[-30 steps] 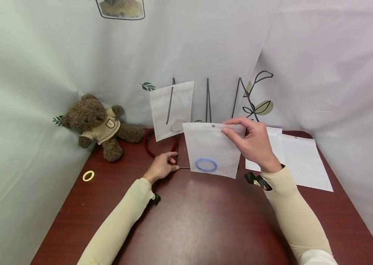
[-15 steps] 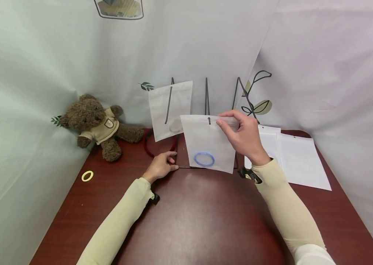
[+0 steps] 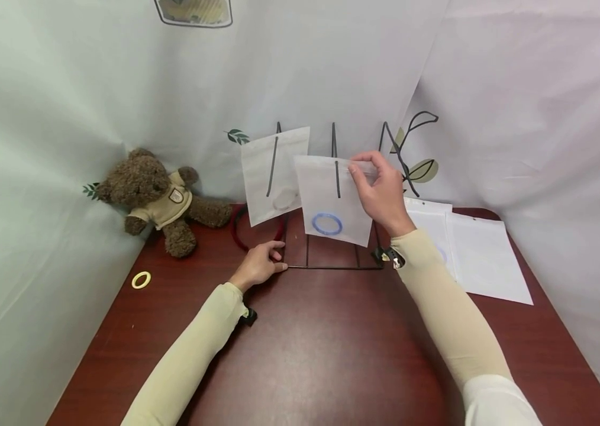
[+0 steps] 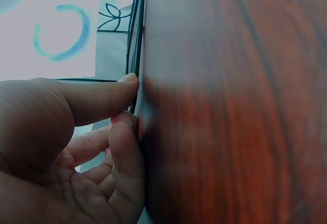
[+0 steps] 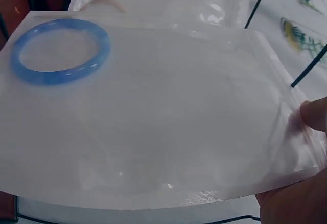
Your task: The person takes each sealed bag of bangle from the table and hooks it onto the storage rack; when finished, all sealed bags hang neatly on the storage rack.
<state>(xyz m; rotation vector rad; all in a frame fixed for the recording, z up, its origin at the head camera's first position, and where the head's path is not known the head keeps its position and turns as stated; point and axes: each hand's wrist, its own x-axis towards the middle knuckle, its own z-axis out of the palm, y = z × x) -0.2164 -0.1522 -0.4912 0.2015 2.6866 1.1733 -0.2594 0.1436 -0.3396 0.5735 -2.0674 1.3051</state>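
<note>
By its top edge, my right hand (image 3: pixel 385 195) pinches a translucent white zip bag (image 3: pixel 310 189) with a blue bangle (image 5: pixel 103 47) inside. The middle prong of a black wire rack (image 3: pixel 332 268) passes through the bag's hole, and its end sticks out in front. Low on the table, my left hand (image 3: pixel 258 266) pinches the rack's base wire at the front left corner, thumb against forefinger in the left wrist view. From the left prong hangs a similar bag (image 3: pixel 257 171) with a pale ring at its bottom. The right prong (image 3: pixel 403 163) bears no bag.
A brown teddy bear (image 3: pixel 167 198) leans at the back left, with a yellow ring (image 3: pixel 135 281) in front of it. Flat white bags (image 3: pixel 492 254) lie at the right. Behind the left bag is a dark red ring (image 3: pixel 234 228). White curtain (image 3: pixel 332 65) surrounds the table (image 3: pixel 358 343).
My right hand has moved the bag up and back; the middle prong has come through its hole and now shows longer in front. My left hand has stayed at the rack corner.
</note>
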